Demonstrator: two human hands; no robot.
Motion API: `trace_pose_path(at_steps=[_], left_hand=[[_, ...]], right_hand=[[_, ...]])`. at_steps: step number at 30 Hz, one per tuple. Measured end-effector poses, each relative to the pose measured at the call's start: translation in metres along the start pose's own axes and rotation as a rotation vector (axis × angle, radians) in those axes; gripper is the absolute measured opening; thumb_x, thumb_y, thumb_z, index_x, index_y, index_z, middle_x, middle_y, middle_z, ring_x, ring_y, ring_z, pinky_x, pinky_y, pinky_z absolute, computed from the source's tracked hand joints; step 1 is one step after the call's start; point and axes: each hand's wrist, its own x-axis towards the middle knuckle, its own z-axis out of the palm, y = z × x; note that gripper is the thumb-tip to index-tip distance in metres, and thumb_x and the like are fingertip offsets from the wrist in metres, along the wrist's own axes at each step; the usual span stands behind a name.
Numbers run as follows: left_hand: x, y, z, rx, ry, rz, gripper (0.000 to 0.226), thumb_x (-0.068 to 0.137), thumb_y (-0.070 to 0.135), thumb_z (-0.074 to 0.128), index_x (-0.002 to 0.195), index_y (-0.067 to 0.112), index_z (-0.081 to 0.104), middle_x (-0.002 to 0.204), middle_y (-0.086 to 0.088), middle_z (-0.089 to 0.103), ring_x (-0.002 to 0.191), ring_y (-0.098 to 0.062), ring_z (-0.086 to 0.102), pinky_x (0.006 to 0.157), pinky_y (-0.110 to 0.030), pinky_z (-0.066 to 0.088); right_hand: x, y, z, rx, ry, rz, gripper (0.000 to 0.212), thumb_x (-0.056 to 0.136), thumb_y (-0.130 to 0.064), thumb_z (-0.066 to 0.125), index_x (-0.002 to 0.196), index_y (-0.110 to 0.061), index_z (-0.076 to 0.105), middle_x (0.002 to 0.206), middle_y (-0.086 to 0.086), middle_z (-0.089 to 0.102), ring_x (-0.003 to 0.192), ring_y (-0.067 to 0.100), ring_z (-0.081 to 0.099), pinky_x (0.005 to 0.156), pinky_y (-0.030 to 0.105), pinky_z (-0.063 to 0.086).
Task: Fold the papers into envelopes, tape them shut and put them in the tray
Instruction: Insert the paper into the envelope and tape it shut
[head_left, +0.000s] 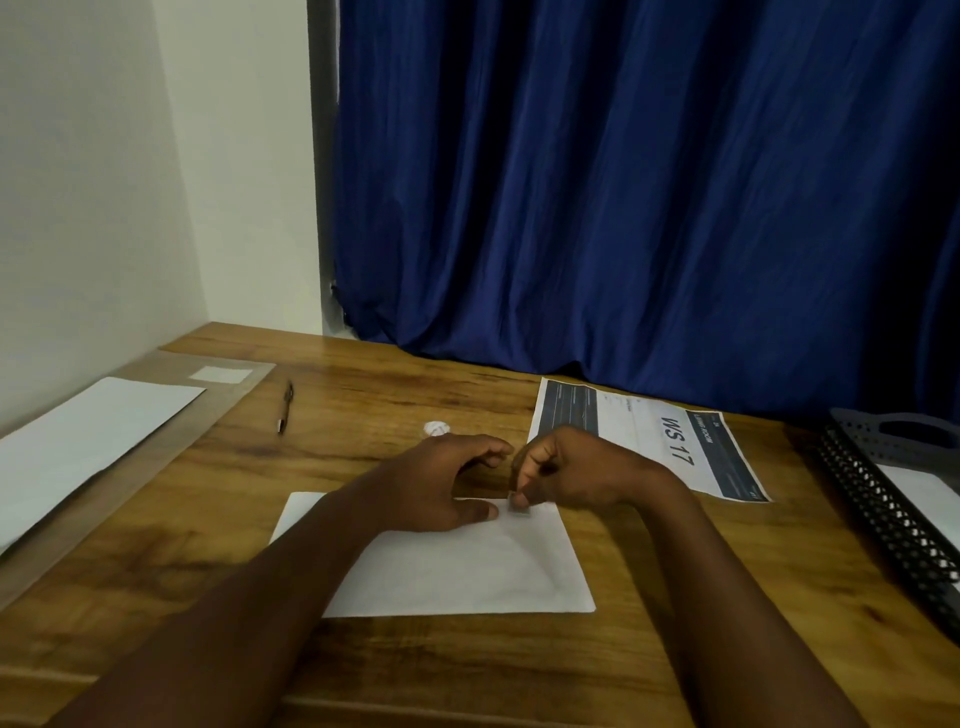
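The folded paper lies flat on the wooden worktop, directly in front of the person, with a diagonal crease visible on its right part. At its far edge the right hand has its fingers curled, and they pinch a small piece of tape that touches the paper. The left hand rests on the same far edge, the thumb lying flat on the paper beside the tape and the other fingers loosely bent above the worktop, holding nothing. Just behind the left hand there is a small white roll, partly hidden. Further left a pen lies on the wood, and near the wall there are white sheets. To the right of the hands lies a printed sheet marked "WS 17". At the right border stands a dark mesh tray with something white inside. A blue curtain hangs behind the worktop.
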Motion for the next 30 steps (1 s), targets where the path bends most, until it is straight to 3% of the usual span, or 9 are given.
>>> trace_pose_path(at_steps=[6, 19, 24, 27, 30], left_hand=[[0.002, -0.005, 0.002, -0.023, -0.003, 0.025, 0.066, 0.087, 0.035, 0.081, 0.145, 0.027, 0.052, 0.134, 0.012, 0.063, 0.121, 0.006, 0.055, 0.101, -0.010, 0.046], [0.005, -0.012, 0.005, -0.047, 0.002, 0.058, 0.064, 0.087, 0.030, 0.081, 0.145, 0.025, 0.052, 0.128, 0.017, 0.061, 0.121, 0.011, 0.053, 0.098, -0.004, 0.043], [0.007, -0.010, 0.010, -0.004, 0.020, 0.036, 0.063, 0.086, 0.052, 0.075, 0.142, 0.032, 0.053, 0.130, 0.017, 0.062, 0.118, 0.003, 0.057, 0.099, -0.024, 0.053], [0.006, -0.006, 0.013, 0.059, 0.036, 0.033, 0.063, 0.081, 0.070, 0.066, 0.137, 0.043, 0.051, 0.126, 0.019, 0.060, 0.112, 0.004, 0.054, 0.094, -0.025, 0.052], [0.007, -0.006, 0.015, 0.107, 0.026, 0.026, 0.070, 0.080, 0.074, 0.064, 0.140, 0.039, 0.051, 0.130, 0.015, 0.058, 0.114, -0.002, 0.053, 0.095, -0.032, 0.053]], right_hand=[[-0.002, 0.001, 0.003, -0.002, 0.001, 0.001, 0.002, 0.085, -0.026, 0.083, 0.086, -0.027, 0.082, 0.095, -0.007, 0.077, 0.096, 0.012, 0.070, 0.096, 0.046, 0.058], [0.001, -0.006, 0.008, -0.137, 0.015, 0.023, 0.002, 0.086, -0.025, 0.082, 0.087, -0.025, 0.081, 0.103, -0.006, 0.074, 0.100, 0.012, 0.066, 0.096, 0.039, 0.057], [0.001, -0.003, 0.010, -0.103, 0.046, 0.041, 0.008, 0.080, -0.024, 0.087, 0.084, -0.026, 0.081, 0.097, -0.007, 0.075, 0.095, 0.011, 0.068, 0.090, 0.036, 0.059], [0.001, 0.001, 0.009, -0.073, 0.106, 0.071, 0.020, 0.077, -0.021, 0.089, 0.088, -0.027, 0.073, 0.098, -0.005, 0.072, 0.093, 0.016, 0.068, 0.089, 0.042, 0.061], [0.001, 0.006, 0.008, -0.069, 0.122, 0.084, 0.025, 0.075, -0.030, 0.090, 0.091, -0.027, 0.070, 0.101, -0.002, 0.069, 0.094, 0.020, 0.067, 0.088, 0.046, 0.061]])
